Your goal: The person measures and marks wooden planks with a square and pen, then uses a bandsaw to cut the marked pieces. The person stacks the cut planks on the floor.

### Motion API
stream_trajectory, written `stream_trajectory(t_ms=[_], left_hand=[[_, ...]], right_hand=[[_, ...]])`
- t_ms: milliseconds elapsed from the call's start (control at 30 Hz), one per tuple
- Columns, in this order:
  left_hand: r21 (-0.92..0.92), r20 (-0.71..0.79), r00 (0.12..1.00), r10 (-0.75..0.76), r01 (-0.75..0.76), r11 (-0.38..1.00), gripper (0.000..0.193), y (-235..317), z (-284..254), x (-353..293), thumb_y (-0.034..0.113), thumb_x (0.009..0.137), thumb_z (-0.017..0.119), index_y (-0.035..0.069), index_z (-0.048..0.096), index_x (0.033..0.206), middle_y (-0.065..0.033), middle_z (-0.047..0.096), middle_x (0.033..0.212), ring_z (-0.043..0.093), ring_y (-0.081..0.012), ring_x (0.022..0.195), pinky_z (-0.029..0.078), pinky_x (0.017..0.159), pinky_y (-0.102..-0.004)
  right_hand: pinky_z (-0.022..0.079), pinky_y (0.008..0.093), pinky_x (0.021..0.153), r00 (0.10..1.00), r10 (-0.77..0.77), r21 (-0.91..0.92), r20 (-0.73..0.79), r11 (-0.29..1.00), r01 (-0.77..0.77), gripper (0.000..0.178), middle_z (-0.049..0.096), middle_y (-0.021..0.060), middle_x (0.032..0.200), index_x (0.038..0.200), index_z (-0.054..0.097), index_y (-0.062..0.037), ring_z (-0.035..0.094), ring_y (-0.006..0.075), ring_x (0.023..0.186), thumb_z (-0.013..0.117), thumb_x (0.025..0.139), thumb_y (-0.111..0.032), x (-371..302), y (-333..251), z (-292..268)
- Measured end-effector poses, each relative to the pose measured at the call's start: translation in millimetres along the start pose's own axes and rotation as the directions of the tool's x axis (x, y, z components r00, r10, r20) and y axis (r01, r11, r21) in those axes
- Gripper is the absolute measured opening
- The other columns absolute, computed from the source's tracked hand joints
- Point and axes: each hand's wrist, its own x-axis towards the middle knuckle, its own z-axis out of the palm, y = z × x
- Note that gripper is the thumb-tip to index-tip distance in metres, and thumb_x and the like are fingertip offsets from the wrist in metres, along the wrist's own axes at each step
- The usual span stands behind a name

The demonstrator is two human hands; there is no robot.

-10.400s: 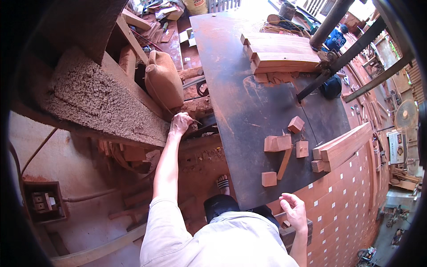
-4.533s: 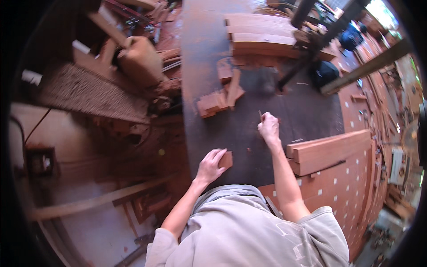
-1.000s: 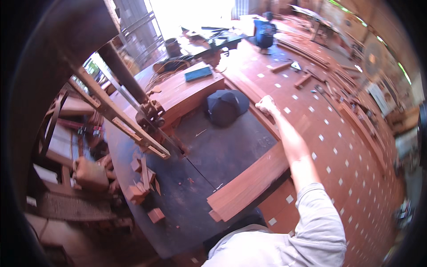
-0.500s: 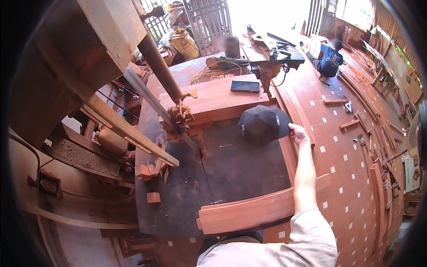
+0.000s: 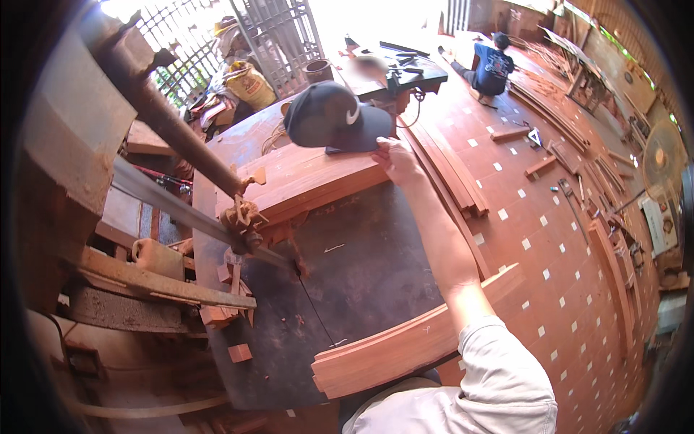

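Note:
My right hand (image 5: 399,160) pinches the brim of a dark baseball cap (image 5: 318,119) with a pale mark on its front. The cap is up over the far end of a stack of reddish boards (image 5: 311,177), covering most of a dark phone there. Below my arm spreads the dark metal table (image 5: 369,253) of a band saw, its blade (image 5: 278,257) standing left of the stack. Along the near edge lie a few curved wooden pieces (image 5: 397,347). My left hand is out of view.
Wood offcuts (image 5: 220,315) and a small block (image 5: 240,353) sit on the table's left side. Long boards (image 5: 448,166) run along its right. A co-worker in a blue shirt (image 5: 493,71) sits low on the tiled floor, beside more timber. A workbench (image 5: 426,72) stands beyond.
My right hand has carried the cap from above the bare saw table, away and leftward, over the board stack. The phone, plain before, is now mostly covered. The view has shifted right.

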Motion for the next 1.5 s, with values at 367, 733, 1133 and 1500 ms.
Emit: stream_trajectory(t_ms=[367, 733, 1133, 1500], left_hand=[[0.192, 0.09, 0.986, -0.14, 0.121, 0.974, 0.084, -74, -146, -21, 0.065, 0.095, 0.072, 0.002, 0.049, 0.145, -0.0218, 0.057, 0.141, 0.065, -0.0388, 0.113, 0.055, 0.098, -0.0517], [0.32, 0.181, 0.947, -0.266, 0.199, 0.926, 0.082, -111, -151, 5, 0.064, 0.097, 0.069, 0.003, 0.049, 0.147, -0.0203, 0.056, 0.144, 0.065, -0.037, 0.116, 0.055, 0.101, -0.0516], [0.413, 0.241, 0.96, -0.145, 0.034, 0.91, 0.053, -93, 37, 71, 0.042, 0.108, 0.06, 0.009, 0.052, 0.149, -0.0141, 0.062, 0.133, 0.066, -0.0271, 0.11, 0.057, 0.092, -0.0457], [0.6, -0.009, 0.811, -0.585, 0.472, 0.646, 0.024, -199, 445, -96, 0.037, 0.108, 0.065, 0.016, 0.069, 0.118, -0.0026, 0.074, 0.095, 0.066, -0.0183, 0.069, 0.054, 0.062, -0.0393]], right_hand=[[0.059, 0.0317, 0.062, 0.883, -0.292, -0.134, -0.367, 0.956, 0.26, 0.007, 0.073, 0.0055, 0.083, 0.096, 0.068, -0.0107, 0.071, 0.018, 0.071, 0.069, 0.101, -0.014, -230, -181, -200], [0.055, 0.0319, 0.071, 0.64, -0.35, -0.064, -0.684, 0.903, 0.426, 0.009, 0.071, 0.0058, 0.087, 0.106, 0.067, -0.0055, 0.068, 0.0172, 0.079, 0.071, 0.104, -0.013, -601, -236, -380], [0.052, 0.0308, 0.056, 0.329, -0.032, 0.066, -0.944, 0.957, 0.282, 0.017, 0.064, 0.0024, 0.075, 0.091, 0.064, -0.0129, 0.063, 0.0173, 0.065, 0.077, 0.098, -0.018, -610, -213, -631], [0.053, 0.0295, 0.06, 0.631, 0.131, 0.106, -0.764, 0.991, -0.077, 0.007, 0.063, -0.0024, 0.077, 0.097, 0.068, -0.0149, 0.061, 0.0113, 0.068, 0.072, 0.102, -0.018, -371, -407, -860]])
